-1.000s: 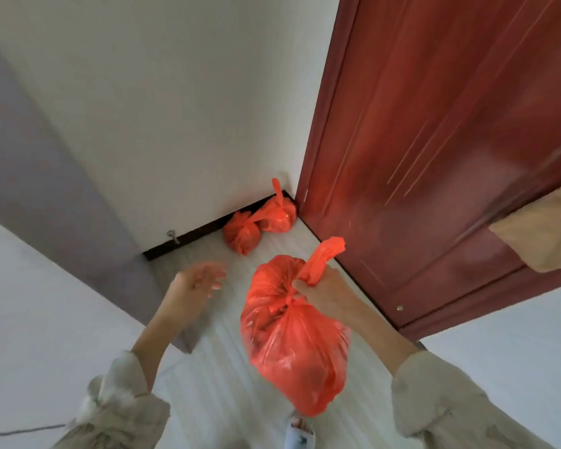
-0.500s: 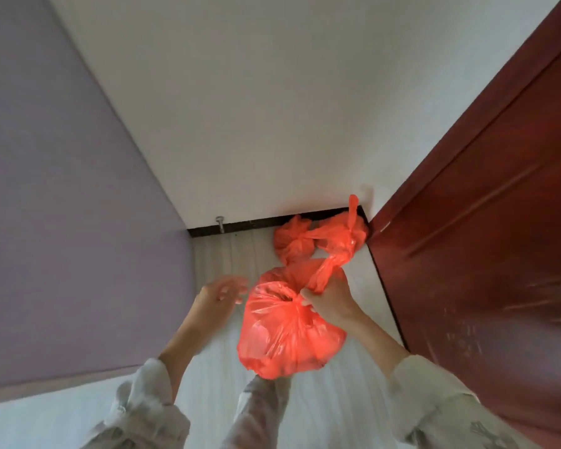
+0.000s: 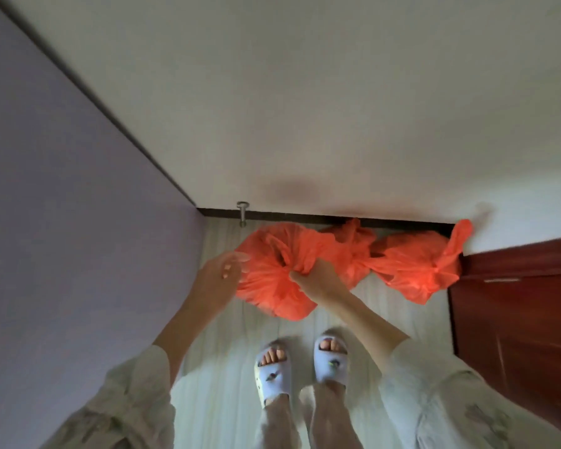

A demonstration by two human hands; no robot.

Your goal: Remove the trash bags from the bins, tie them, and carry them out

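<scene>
Right hand [image 3: 318, 278] gripping red bag [image 3: 269, 283] neck, left hand [image 3: 219, 275] open beside it

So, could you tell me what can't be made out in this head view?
- Middle bag: mostly hidden behind the held bag and the right hand.
- Bag contents: the orange plastic conceals them.
- Left hand: motion blur; contact with the held bag unclear.
- Door: cut off by the right edge.

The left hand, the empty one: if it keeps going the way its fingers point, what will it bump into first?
Most likely the orange bag that the right hand grips. The left hand has its fingertips right at the bag's side, though depth is hard to judge.
</scene>
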